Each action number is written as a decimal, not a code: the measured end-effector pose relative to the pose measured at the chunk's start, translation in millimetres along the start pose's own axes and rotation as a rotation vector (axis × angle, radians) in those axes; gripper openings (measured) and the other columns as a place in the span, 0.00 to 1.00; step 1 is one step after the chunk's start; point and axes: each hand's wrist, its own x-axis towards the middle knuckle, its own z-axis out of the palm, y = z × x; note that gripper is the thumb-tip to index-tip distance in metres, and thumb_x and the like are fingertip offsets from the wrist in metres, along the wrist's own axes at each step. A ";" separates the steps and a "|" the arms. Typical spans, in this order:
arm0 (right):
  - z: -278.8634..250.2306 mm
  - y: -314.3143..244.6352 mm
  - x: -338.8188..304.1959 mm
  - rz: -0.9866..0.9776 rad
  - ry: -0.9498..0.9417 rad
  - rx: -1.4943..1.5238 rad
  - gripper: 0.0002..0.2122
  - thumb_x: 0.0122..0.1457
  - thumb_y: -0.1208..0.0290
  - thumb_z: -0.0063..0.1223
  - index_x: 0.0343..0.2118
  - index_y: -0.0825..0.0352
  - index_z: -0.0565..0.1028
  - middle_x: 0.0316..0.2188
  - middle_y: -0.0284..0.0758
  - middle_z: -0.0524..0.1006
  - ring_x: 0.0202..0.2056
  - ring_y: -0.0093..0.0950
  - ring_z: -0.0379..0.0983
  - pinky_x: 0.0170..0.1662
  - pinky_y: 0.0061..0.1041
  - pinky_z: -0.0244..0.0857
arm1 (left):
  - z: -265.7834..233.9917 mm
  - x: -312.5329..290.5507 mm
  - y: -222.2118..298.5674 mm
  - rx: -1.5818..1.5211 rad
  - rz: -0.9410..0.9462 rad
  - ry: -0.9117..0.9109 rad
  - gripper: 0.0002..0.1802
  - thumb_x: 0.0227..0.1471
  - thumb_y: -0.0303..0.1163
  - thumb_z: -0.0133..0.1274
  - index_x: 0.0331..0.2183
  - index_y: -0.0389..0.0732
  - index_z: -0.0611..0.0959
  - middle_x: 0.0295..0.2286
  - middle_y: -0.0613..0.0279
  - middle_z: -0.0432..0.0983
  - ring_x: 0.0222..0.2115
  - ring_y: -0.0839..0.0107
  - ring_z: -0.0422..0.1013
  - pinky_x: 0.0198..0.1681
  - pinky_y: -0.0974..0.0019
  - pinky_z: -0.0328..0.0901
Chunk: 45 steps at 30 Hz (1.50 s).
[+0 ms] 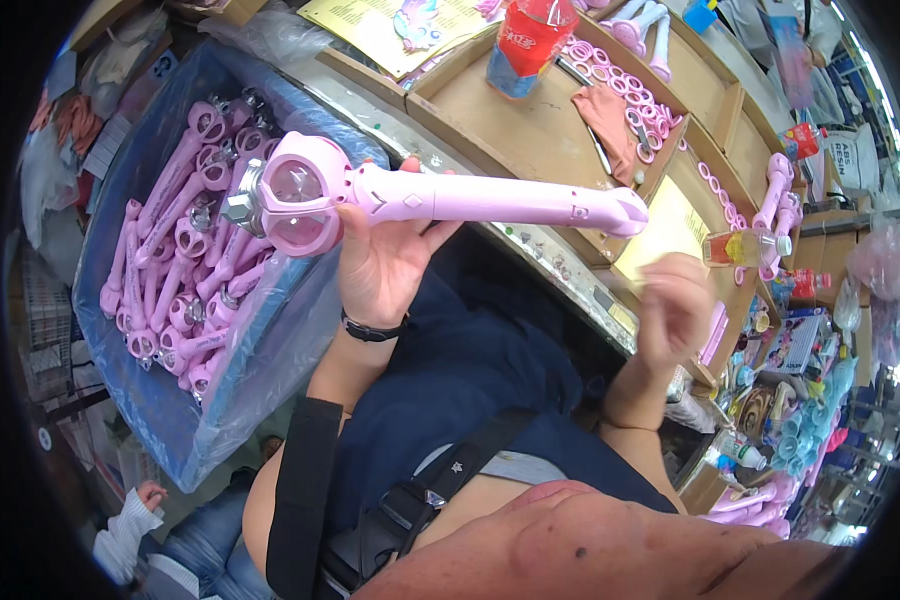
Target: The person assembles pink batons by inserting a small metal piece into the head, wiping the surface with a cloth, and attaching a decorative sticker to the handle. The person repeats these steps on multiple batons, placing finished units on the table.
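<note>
My left hand (385,262) is closed around the neck of a pink toy wand (490,198), held level above my lap. The wand's round head has clear windows and a silvery faceted piece on its left end. Its handle stretches right to a notched tip. Below and right of that tip hovers my right hand (675,310), apart from the wand. Its fingers look curled but are smeared by motion, so I cannot tell whether anything is in them.
At left, a large blue plastic-lined bin (315,105) holds several similar wands (185,250). The workbench carries cardboard trays (470,115) with pink rings (625,90), an orange cloth (607,125), a red-labelled bottle (530,45) and a clear bottle (745,248). Another person's hand (151,494) shows at lower left.
</note>
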 end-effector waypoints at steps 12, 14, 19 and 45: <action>88.4 -12.4 12.3 0.887 0.081 0.539 0.04 0.56 0.78 0.54 0.33 0.70 0.72 0.25 0.27 0.74 0.23 0.11 0.64 0.25 0.09 0.56 | 10.3 -14.1 -7.7 0.214 0.073 0.089 0.34 0.47 0.53 0.54 0.53 0.57 0.63 0.53 0.61 0.63 0.56 0.48 0.55 0.58 0.39 0.51; 86.1 -11.1 12.8 0.909 0.042 0.524 0.05 0.56 0.77 0.55 0.33 0.71 0.73 0.25 0.28 0.74 0.22 0.11 0.64 0.24 0.09 0.55 | 9.7 -12.7 -7.1 0.220 0.065 0.089 0.34 0.47 0.53 0.54 0.53 0.57 0.63 0.53 0.60 0.63 0.56 0.48 0.55 0.58 0.39 0.51; 86.9 -8.4 15.1 0.928 0.010 0.504 0.05 0.56 0.76 0.55 0.33 0.70 0.73 0.24 0.27 0.74 0.20 0.09 0.62 0.20 0.08 0.52 | 8.2 -10.1 -6.0 0.208 0.057 0.108 0.34 0.46 0.54 0.54 0.53 0.57 0.63 0.52 0.59 0.63 0.56 0.48 0.56 0.58 0.38 0.51; 98.0 -2.8 4.6 0.866 -0.025 0.268 0.11 0.51 0.73 0.60 0.35 0.70 0.72 0.19 0.26 0.71 0.19 0.11 0.62 0.22 0.11 0.57 | 9.1 -10.7 -10.4 0.257 0.063 0.126 0.34 0.48 0.53 0.53 0.54 0.56 0.61 0.52 0.57 0.64 0.55 0.47 0.56 0.58 0.39 0.52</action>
